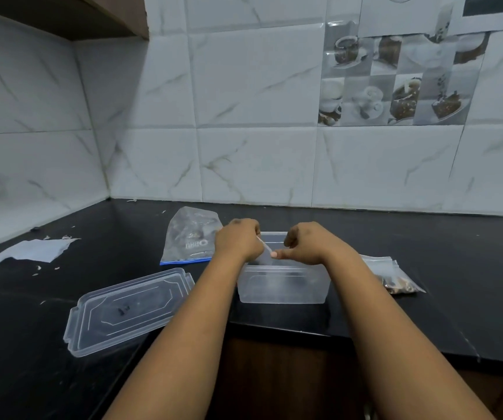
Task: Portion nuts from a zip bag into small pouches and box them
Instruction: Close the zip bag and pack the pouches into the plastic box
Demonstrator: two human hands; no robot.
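Observation:
A clear plastic box [283, 287] stands on the black counter near its front edge. Over the box's opening my left hand [238, 239] and my right hand [308, 242] both pinch the top of a small clear pouch [267, 248], which hangs between them into the box. Its contents are hard to make out. The large zip bag [191, 237] with a blue strip lies flat behind and left of the box. A small pouch with nuts [395, 280] lies to the right of the box, on top of other clear pouches.
The box's clear lid [126, 310] lies left of the box, near the counter's front edge [305, 333]. A torn piece of white paper [32, 250] and small scraps lie at the far left. Tiled walls close the back and left.

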